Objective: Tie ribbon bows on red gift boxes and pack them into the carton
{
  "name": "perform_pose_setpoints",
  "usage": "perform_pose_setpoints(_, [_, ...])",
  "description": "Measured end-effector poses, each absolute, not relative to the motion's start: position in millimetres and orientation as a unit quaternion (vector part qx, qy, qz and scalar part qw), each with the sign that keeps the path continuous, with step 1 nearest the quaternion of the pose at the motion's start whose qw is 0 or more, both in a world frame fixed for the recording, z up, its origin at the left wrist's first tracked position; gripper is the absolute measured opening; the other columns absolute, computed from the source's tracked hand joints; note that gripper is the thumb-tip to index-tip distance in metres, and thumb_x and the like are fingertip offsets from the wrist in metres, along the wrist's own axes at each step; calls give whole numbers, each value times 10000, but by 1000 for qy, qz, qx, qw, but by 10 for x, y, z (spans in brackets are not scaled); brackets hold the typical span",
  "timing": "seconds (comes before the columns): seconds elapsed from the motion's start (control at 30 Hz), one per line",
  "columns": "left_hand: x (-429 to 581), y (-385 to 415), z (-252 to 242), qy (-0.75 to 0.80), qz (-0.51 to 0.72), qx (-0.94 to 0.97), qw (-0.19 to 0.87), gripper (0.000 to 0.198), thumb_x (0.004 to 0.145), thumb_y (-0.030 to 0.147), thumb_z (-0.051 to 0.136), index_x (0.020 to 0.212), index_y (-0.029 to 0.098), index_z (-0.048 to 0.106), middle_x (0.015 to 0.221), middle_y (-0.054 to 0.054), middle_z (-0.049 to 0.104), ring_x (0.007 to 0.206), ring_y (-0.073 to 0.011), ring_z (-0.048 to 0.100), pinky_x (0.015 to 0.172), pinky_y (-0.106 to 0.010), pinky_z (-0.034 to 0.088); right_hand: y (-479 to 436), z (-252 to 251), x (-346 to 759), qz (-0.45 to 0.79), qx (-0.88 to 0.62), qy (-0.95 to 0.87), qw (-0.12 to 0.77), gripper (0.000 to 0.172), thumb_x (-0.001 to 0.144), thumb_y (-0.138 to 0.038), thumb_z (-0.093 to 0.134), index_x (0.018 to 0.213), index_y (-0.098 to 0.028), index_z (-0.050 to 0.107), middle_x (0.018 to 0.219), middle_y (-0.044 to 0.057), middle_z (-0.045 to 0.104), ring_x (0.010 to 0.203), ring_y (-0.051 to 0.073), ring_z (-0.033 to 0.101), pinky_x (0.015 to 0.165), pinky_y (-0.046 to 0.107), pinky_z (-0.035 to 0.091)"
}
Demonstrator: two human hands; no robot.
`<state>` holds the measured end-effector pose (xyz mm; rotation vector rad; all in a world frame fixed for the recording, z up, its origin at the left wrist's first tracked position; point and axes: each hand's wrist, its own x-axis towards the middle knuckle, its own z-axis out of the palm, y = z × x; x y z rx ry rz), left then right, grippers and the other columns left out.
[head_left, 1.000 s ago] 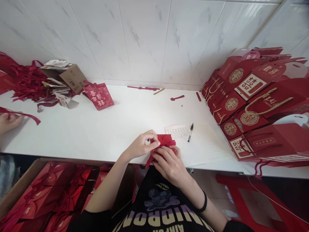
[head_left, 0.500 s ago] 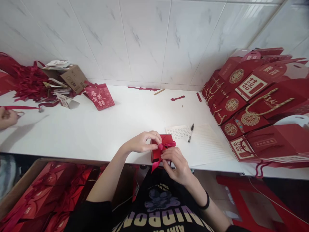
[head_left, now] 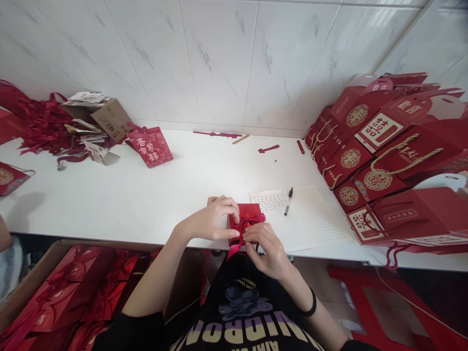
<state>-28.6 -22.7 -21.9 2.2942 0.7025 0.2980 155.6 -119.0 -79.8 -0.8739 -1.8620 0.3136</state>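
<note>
A small red gift box [head_left: 252,208] lies at the front edge of the white table, tied with a red ribbon bow [head_left: 249,220]. My left hand [head_left: 210,219] is at the box's left side, thumb and fingertips apart over the edge near the bow. With my right hand [head_left: 265,243] I pinch the red ribbon just below the knot; the exact grip is partly hidden by the fingers. One ribbon tail [head_left: 234,250] hangs over the front of the box.
Red gift bags [head_left: 380,146] are piled at the right. Handwritten paper [head_left: 268,200], a pen [head_left: 288,201] and a lined sheet [head_left: 318,219] lie beside the box. Ribbons [head_left: 47,119], a cardboard box [head_left: 113,119] and a red bag [head_left: 151,147] stand left. Below, a carton [head_left: 60,243] holds red boxes.
My left hand has let go of the bow's left part and shifted slightly left and down. At the far left, a person's hand has drawn back and a red bag has appeared.
</note>
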Motion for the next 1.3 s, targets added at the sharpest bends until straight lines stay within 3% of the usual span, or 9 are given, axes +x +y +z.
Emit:
perform_pose_setpoints(0.13, [-231,-316,-225,268,122,904,310,103,820,268,590,752,198,624,963,-11,616,954,-179,513,960,-406,259,-1184,-810,1553,134,-363,-772,504,170,865,-37,520,940,-188,538,874,56,618,832,201,577,741,384,460])
perform_pose_setpoints(0.4, [-171,-193,-256,231,166,866,411,57,801,207,559,788,187,611,842,0,654,838,-142,552,945,-358,326,-1204,-817,1557,138,-370,-771,499,161,875,-55,506,943,-197,544,877,53,613,834,202,577,747,390,462])
perform_pose_setpoints(0.83, [-132,-4,-377,199,184,847,457,59,812,239,587,795,195,623,807,-16,612,902,-162,483,860,-313,390,-1198,-792,1563,144,-359,-774,501,155,878,-60,505,939,-195,551,883,53,624,861,205,593,758,391,475])
perform_pose_setpoints(1.13, [-200,-16,-265,216,171,854,441,82,756,182,528,683,182,492,911,-37,542,914,-167,490,848,-329,412,-1203,-796,1573,155,-359,-772,501,165,866,-51,509,935,-194,553,865,49,625,858,206,596,762,394,476])
perform_pose_setpoints(1.3, [-184,-1,-185,173,158,871,432,91,774,226,570,694,185,554,789,-26,605,822,-161,518,867,-349,404,-1199,-801,1568,162,-358,-770,502,166,865,-57,509,938,-200,553,875,49,621,858,209,592,752,391,473])
